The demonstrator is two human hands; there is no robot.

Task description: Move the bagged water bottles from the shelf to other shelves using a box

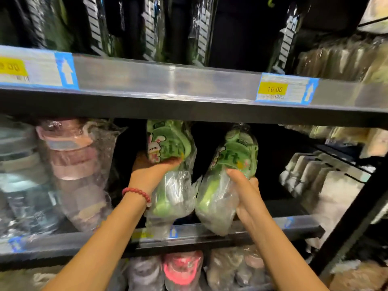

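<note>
A green water bottle in a clear plastic bag [168, 164] is held by the left hand [150, 171]. The fingers are curled round its middle, just under the bunny picture. A second green water bottle in a clear plastic bag [228, 177] is held by the right hand [244, 192], with the thumb pressed on the front and the fingers wrapped behind. Both bottles are tilted, with their tops leaning up and back under the grey metal shelf edge [189, 89] above the hands. The crinkled bag bottoms hang down below the two grips and touch each other between the wrists. They are seen just over the front lip of the lower dark shelf [252, 229].

A red bead bracelet [137, 193] is worn on the left wrist. Beside the left hand, a stack of pink bottles in clear bags [79, 164] is seen. A yellow price tag [273, 89] is stuck on the shelf edge above the right hand. Below both arms, more bagged pink bottles [182, 267] are kept.
</note>
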